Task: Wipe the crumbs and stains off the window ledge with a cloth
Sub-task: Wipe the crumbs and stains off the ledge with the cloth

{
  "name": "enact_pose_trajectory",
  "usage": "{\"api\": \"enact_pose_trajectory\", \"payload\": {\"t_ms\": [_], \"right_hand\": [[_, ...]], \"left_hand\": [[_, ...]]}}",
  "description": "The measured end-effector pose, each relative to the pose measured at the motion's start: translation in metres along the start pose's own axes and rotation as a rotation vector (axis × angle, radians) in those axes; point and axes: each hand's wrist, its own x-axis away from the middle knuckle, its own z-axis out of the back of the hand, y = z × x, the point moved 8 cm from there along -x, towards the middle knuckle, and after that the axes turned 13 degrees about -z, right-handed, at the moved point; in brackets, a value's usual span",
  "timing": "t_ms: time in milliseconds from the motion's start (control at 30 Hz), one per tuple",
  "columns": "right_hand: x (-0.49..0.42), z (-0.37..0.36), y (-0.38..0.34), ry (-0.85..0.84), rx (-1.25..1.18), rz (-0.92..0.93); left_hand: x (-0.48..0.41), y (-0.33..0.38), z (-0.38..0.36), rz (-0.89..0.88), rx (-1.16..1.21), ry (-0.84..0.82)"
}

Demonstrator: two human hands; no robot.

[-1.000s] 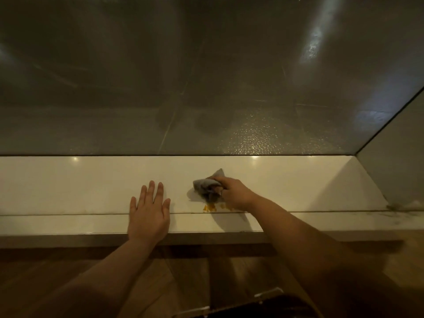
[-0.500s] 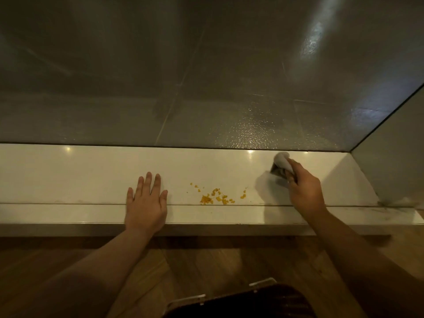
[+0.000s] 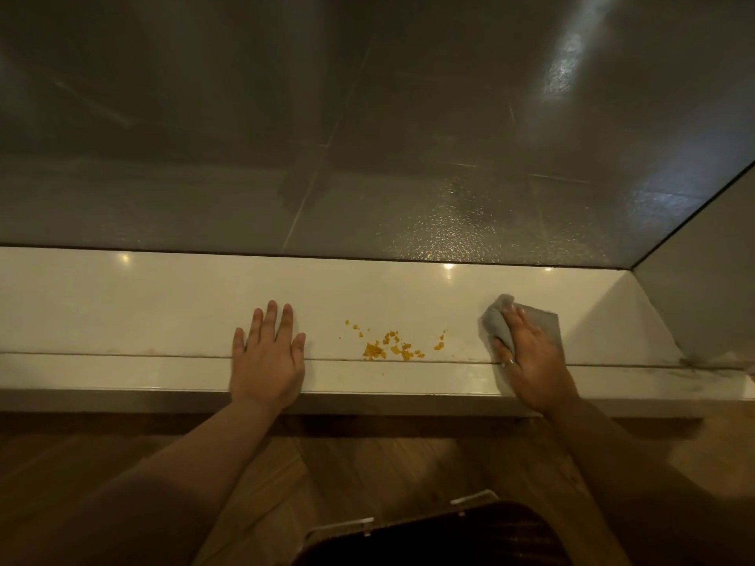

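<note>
A white window ledge point(image 3: 143, 312) runs across the view below a dark window pane. Orange crumbs point(image 3: 392, 347) lie scattered at its middle, near the seam along the front. My left hand point(image 3: 267, 357) rests flat on the ledge, left of the crumbs, fingers straight. My right hand point(image 3: 531, 361) presses flat on a grey cloth point(image 3: 541, 322) spread on the ledge to the right of the crumbs. The cloth's left edge is folded up beside my fingers. A ring shows on one right finger.
The window glass point(image 3: 367, 136) rises directly behind the ledge. A side wall point(image 3: 711, 288) closes the ledge at the right, with dark grime point(image 3: 711, 367) at its foot. Below lies wooden floor point(image 3: 367, 463), and a dark object with clips point(image 3: 429, 533) sits near the bottom edge.
My right hand carried the bunched cloth from the crumbs to the right, then laid it down flat nearer the front edge. The crumbs are uncovered. My left hand stayed put.
</note>
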Motion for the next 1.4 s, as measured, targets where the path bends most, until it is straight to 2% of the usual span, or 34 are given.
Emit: {"api": "enact_pose_trajectory", "payload": {"t_ms": [200,500,633,833,1000,1300,1400], "right_hand": [[0.0,-0.013,-0.013,0.048,0.002,-0.141],[0.006,-0.048,-0.079,-0.038,-0.075,-0.133],[0.011,-0.056,-0.097,-0.036,-0.121,-0.233],[0.023,-0.062,-0.113,0.006,-0.147,-0.315],[0.028,-0.07,-0.129,0.018,-0.17,-0.37],[0.031,-0.077,-0.14,-0.09,-0.297,-0.38],[0.024,-0.084,-0.126,-0.263,-0.602,-0.453]], "left_hand": [[-0.001,0.001,0.001,-0.009,0.018,0.006],[0.001,0.0,0.0,-0.018,0.05,-0.007],[0.0,0.0,-0.001,-0.048,0.064,-0.069],[0.017,-0.013,0.01,-0.331,0.368,-0.249],[0.02,-0.022,0.026,-0.403,0.339,-0.308],[-0.016,0.092,0.048,-0.745,0.28,-0.26],[-0.029,0.14,0.04,-0.969,0.183,-0.363]]}}
